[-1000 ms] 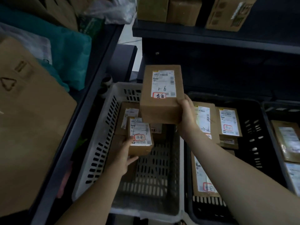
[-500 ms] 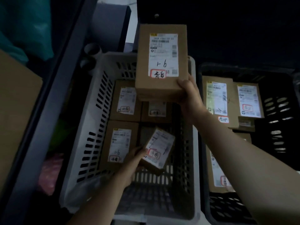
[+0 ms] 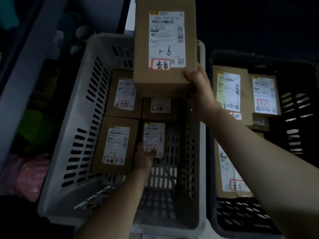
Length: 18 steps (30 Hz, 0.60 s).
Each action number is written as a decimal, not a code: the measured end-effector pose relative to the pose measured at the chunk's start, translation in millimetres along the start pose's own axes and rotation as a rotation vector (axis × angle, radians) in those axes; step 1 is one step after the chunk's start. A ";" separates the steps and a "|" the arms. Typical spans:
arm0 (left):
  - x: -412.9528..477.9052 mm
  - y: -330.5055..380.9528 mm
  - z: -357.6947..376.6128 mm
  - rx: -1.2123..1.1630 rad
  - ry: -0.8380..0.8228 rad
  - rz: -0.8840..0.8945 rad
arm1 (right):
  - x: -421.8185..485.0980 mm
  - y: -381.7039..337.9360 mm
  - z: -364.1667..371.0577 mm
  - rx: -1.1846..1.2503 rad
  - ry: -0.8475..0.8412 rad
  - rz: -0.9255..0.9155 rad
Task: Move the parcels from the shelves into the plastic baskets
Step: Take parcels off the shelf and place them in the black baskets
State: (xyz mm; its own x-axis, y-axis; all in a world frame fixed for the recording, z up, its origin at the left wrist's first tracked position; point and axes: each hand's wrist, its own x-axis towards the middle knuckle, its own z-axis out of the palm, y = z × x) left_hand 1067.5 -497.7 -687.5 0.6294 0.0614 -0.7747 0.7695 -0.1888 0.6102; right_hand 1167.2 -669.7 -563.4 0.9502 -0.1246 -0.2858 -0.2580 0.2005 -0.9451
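Beside dim shelving [image 3: 25, 83], white basket [image 3: 74, 118], black basket [image 3: 241, 218]

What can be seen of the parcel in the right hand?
The parcel is a closed, oblong brown cardboard box. A white label on its upturned face bears a barcode, handwritten "1-6" and a red-framed stamp. It hangs above the far end of the white basket; the right hand grips its near right corner.

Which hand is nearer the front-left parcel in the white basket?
Left. The left hand is beside that parcel, on its right; right hand holds a large box beyond it.
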 end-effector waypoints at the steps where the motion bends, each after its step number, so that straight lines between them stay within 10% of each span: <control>1: 3.3 -2.2 1.8 0.153 -0.016 0.023 | -0.5 0.3 0.1 -0.003 0.001 0.001; 10: 22.8 -10.7 35.0 0.927 0.116 0.149 | 2.6 9.6 -5.1 -0.037 -0.029 -0.039; 18: 33.0 2.2 2.2 1.370 -0.069 0.667 | -0.6 6.2 -0.4 -0.035 -0.005 -0.025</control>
State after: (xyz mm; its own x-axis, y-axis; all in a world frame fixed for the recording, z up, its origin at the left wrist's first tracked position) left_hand 1089.7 -498.2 -712.1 0.7739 -0.4368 -0.4586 -0.3585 -0.8991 0.2513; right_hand 1164.9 -668.8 -569.1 0.9571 -0.1245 -0.2617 -0.2403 0.1637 -0.9568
